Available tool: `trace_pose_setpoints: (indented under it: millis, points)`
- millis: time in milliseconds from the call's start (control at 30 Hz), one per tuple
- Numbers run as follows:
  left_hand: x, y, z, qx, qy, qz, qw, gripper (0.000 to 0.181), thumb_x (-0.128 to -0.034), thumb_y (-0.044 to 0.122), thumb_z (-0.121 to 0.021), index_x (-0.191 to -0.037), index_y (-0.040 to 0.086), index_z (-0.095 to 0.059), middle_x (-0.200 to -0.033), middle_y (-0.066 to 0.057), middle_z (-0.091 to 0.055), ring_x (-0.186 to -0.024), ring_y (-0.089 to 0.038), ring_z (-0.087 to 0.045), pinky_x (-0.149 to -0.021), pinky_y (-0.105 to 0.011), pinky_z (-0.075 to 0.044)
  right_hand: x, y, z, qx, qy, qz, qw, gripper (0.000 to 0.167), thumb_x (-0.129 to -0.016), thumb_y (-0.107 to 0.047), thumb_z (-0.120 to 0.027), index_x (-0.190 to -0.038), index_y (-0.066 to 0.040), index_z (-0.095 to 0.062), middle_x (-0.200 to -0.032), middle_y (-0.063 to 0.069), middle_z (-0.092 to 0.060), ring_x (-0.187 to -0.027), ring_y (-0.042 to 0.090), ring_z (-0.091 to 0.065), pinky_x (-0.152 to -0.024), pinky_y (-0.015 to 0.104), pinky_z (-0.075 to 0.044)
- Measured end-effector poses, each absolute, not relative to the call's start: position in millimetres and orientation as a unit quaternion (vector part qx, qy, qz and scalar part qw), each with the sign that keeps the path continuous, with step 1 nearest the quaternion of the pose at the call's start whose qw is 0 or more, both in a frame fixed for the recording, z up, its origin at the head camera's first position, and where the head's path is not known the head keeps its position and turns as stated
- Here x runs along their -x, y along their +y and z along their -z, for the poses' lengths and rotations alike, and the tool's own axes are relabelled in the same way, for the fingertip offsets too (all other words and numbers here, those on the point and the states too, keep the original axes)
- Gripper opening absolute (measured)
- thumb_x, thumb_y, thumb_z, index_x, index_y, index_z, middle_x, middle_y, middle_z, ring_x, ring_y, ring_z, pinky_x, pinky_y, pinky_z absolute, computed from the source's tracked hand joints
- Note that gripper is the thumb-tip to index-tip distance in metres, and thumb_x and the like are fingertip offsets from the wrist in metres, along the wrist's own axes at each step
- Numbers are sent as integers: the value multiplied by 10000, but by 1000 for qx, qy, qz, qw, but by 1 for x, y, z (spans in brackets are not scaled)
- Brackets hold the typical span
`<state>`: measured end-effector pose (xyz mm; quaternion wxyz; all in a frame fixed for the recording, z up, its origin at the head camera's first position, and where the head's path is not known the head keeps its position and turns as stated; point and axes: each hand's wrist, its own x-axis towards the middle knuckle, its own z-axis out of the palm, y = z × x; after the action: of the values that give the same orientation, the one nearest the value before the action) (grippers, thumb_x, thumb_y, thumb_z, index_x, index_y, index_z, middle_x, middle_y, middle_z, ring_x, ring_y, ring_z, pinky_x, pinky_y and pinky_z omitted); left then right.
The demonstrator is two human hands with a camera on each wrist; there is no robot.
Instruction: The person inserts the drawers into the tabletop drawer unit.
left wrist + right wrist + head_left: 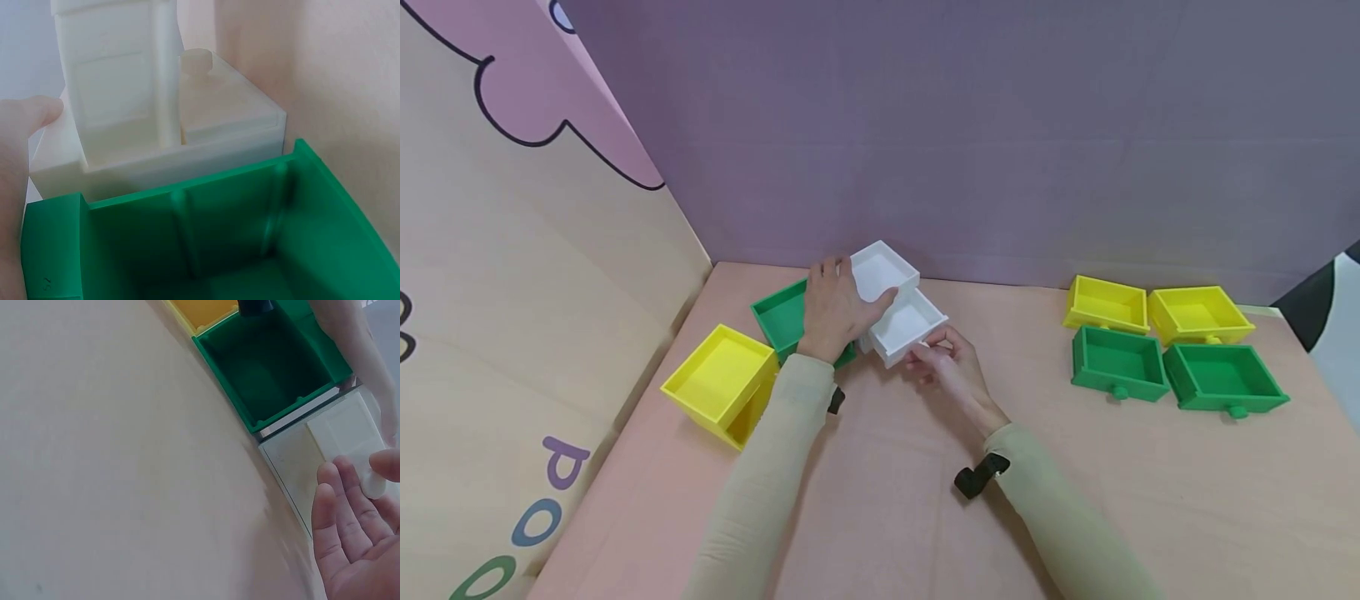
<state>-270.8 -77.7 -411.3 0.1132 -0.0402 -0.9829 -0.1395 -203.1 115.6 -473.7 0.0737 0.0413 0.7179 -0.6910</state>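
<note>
A white box unit stands at the back, with a white drawer jutting from its front. My left hand holds the unit's left side, fingers toward the back and thumb at the front edge. With its fingertips, my right hand pinches the drawer at its front; a white knob shows between thumb and fingers in the right wrist view. Another white knob appears in the left wrist view. Directly left of the unit, partly under my left hand, is a green box unit.
A yellow box unit stands at the front left, partly behind my left sleeve. Over on the right sit two yellow drawers behind two green drawers. A purple-grey wall rises behind the pink table.
</note>
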Motion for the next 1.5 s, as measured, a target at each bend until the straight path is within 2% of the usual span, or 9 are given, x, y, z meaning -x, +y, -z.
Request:
trace_pose_setpoints:
  millis: [267,433,600,767,900,1200,1500]
  points:
    - [271,-78,410,37,-983,142,111,970,-937,739,-547,-1530,-26,-494,-1507,-212,-536,-1366,-368,-477,-1190,-494,-423,205,112,472,-53,727,681,70,161,-1029,-188,-683,-1096,-90,-575,-1012,106,-826,-831,168,-785,-668,277,-574]
    - [271,-78,410,39,-983,139,110,968,-939,742,-544,-1529,-25,-496,-1501,-213,-537,-1357,-368,-478,-1185,-490,-424,201,113,476,-53,747,662,40,238,-1001,-231,-741,-1129,-71,-620,-1030,176,-811,-789,163,-771,-625,251,-554]
    - [270,-78,411,43,-984,135,108,967,-945,742,-537,-1527,-29,-495,-1495,-215,-538,-1359,-371,-479,-1188,-488,-415,193,116,480,-45,774,632,3,293,-973,-276,-778,-1162,-89,-656,-1052,168,-783,-824,243,-759,-621,269,-586]
    - [270,-78,410,39,-982,146,111,955,-945,736,-549,-1524,-22,-497,-1498,-214,-535,-1378,-375,-472,-1196,-494,-414,189,115,481,-22,779,626,-29,257,-984,-217,-760,-1171,-61,-679,-1083,178,-784,-925,366,-781,-645,253,-611]
    - [269,-78,410,39,-982,151,110,951,-945,732,-551,-1526,-18,-497,-1505,-214,-531,-1394,-379,-466,-1206,-502,-408,188,112,479,-19,779,626,-45,226,-992,-184,-747,-1160,-44,-691,-1077,195,-783,-926,407,-775,-633,226,-599]
    - [269,-79,411,34,-982,151,107,955,-943,728,-554,-1537,-17,-492,-1518,-215,-526,-1394,-378,-464,-1209,-504,-412,192,109,479,-24,779,625,-52,218,-1004,-183,-743,-1164,-44,-695,-1097,215,-778,-928,400,-778,-669,309,-633]
    - [269,-79,413,33,-982,148,109,957,-942,732,-552,-1534,-17,-489,-1509,-209,-523,-1378,-371,-467,-1197,-499,-423,196,108,478,-31,774,630,-48,233,-1004,-176,-743,-1187,-41,-696,-1115,223,-779,-937,391,-781,-680,300,-634]
